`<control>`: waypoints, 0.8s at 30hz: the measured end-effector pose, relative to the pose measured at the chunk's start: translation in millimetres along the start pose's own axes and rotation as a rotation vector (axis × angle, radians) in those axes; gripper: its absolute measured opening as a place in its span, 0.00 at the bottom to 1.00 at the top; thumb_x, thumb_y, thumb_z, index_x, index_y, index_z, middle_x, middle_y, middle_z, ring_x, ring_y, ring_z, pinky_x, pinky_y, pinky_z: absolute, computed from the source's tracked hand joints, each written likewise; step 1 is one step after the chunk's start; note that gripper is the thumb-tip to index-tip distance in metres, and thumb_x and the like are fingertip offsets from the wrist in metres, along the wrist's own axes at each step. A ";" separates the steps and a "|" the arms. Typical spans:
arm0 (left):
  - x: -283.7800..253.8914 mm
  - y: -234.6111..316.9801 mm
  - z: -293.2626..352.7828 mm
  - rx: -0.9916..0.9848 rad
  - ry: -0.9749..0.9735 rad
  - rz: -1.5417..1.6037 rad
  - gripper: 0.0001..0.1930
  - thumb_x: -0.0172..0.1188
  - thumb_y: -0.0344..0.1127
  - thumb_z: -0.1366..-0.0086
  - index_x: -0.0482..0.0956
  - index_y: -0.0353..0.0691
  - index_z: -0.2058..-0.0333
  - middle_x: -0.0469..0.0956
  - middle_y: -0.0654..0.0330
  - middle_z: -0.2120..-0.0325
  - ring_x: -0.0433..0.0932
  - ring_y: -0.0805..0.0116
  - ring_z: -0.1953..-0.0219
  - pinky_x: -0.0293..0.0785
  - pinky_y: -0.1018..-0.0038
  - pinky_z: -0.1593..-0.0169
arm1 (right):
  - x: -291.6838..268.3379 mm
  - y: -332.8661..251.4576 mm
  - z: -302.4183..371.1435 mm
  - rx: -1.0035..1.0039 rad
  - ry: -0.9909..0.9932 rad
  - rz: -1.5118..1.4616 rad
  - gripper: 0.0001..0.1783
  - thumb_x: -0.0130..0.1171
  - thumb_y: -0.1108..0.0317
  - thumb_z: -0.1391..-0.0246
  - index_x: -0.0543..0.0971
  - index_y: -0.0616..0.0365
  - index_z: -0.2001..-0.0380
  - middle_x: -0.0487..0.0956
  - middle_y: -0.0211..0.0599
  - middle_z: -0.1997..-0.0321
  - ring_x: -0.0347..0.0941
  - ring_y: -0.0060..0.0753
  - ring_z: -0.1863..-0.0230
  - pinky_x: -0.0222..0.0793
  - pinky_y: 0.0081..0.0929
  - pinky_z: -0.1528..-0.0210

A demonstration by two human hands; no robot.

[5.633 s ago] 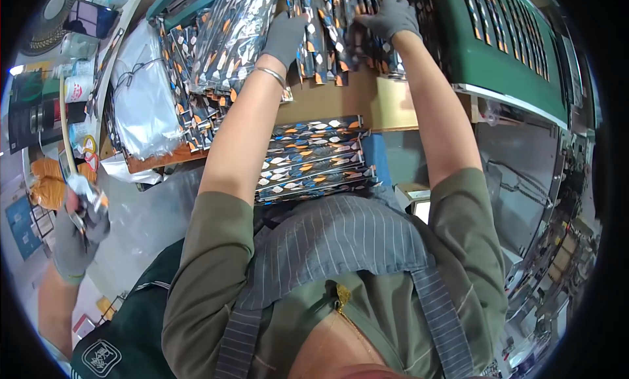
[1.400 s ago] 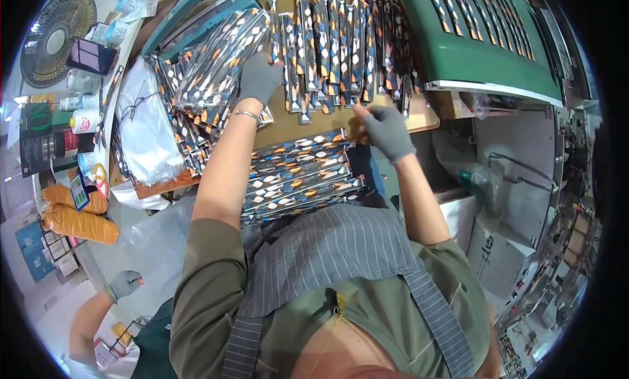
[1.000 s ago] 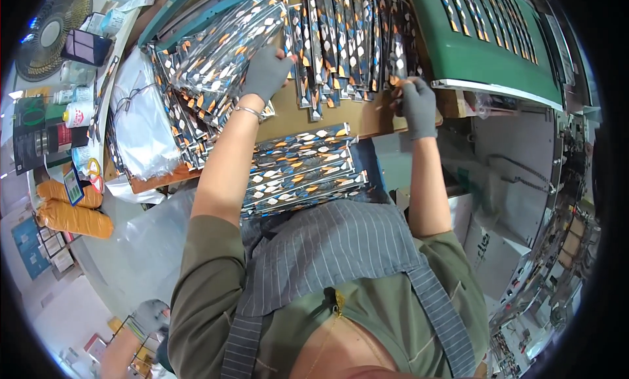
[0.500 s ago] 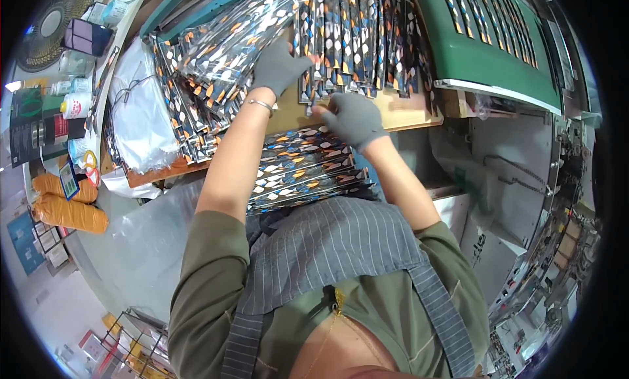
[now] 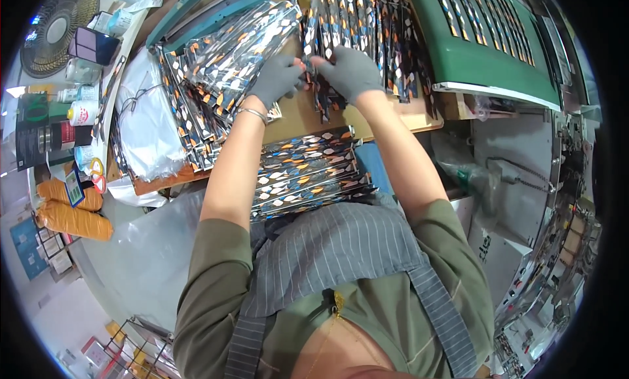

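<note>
Long narrow black packets with a white, orange and blue leaf pattern lie side by side at the far middle of the worktable. Over their near ends my gloved right hand is closed, thumb toward the left, on one patterned packet. Close beside it, my gloved left hand has its fingers curled and pressed together; what they hold is hidden. Left of that hand lies a heap of similar packets in clear wrap. Nearer me, a stack of patterned packets lies crosswise in front of my apron.
A green machine cover with packets on top stands at the right. A teal tool frame sits at the far left. Clear plastic bags lie on the table's left, with a fan, bottles and orange rolls beyond.
My right hand has moved up and away from me onto the near packet ends. My left hand has shifted slightly nearer me, and the two hands are closer together.
</note>
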State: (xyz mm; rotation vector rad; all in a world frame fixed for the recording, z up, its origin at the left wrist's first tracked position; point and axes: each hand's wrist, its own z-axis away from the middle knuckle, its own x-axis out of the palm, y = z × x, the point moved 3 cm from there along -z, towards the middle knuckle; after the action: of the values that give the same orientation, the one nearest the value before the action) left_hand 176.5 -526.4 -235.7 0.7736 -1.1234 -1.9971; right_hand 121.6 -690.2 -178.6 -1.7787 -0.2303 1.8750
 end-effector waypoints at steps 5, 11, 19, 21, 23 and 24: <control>4.7 4.4 6.3 -0.056 -0.023 0.085 0.09 0.51 0.33 0.36 0.72 0.31 0.64 0.75 0.59 0.74 0.81 0.66 0.73 0.66 0.80 0.82 | 9.6 33.6 -32.8 0.076 -0.130 -0.276 0.19 0.49 0.55 0.48 0.80 0.60 0.70 0.80 0.49 0.73 0.78 0.46 0.66 0.72 0.34 0.60; 9.3 12.3 12.3 -0.121 0.114 0.215 0.13 0.51 0.36 0.37 0.71 0.30 0.62 0.76 0.54 0.73 0.81 0.65 0.75 0.66 0.79 0.83 | -30.5 89.3 -15.2 -0.019 0.186 -0.889 0.05 0.56 0.73 0.51 0.70 0.61 0.72 0.76 0.33 0.77 0.70 0.19 0.79 0.67 0.20 0.77; 8.9 8.5 22.9 0.091 0.269 0.321 0.08 0.49 0.31 0.36 0.69 0.31 0.63 0.79 0.49 0.68 0.79 0.70 0.76 0.67 0.82 0.81 | -52.7 97.4 12.5 -0.045 0.477 -0.269 0.18 0.58 0.68 0.50 0.68 0.60 0.56 0.76 0.36 0.74 0.72 0.29 0.76 0.70 0.26 0.72; 9.1 5.8 29.9 0.092 0.279 0.313 0.08 0.49 0.31 0.36 0.69 0.31 0.63 0.79 0.49 0.69 0.79 0.70 0.75 0.67 0.82 0.81 | -62.4 76.1 26.6 -0.165 0.687 -0.014 0.22 0.62 0.67 0.52 0.70 0.59 0.54 0.74 0.37 0.74 0.73 0.40 0.74 0.70 0.30 0.68; 10.6 2.7 34.1 0.061 0.273 0.294 0.09 0.50 0.31 0.37 0.70 0.31 0.62 0.79 0.52 0.69 0.79 0.71 0.75 0.67 0.83 0.80 | -59.9 81.7 36.9 -0.180 0.655 -0.079 0.18 0.61 0.66 0.51 0.72 0.59 0.57 0.75 0.37 0.74 0.74 0.40 0.74 0.70 0.30 0.69; 11.2 1.0 35.1 0.062 0.268 0.294 0.09 0.50 0.31 0.37 0.70 0.31 0.62 0.79 0.52 0.69 0.79 0.71 0.75 0.67 0.83 0.80 | -58.4 83.6 43.4 -0.200 0.620 -0.145 0.15 0.60 0.66 0.51 0.74 0.58 0.60 0.76 0.38 0.73 0.74 0.40 0.73 0.70 0.31 0.69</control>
State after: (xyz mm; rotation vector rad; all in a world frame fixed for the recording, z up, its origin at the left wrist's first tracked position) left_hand 143.4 -519.6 -221.0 0.8278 -1.0755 -1.5707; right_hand 56.8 -778.6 -162.4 -2.3105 -0.3074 1.1589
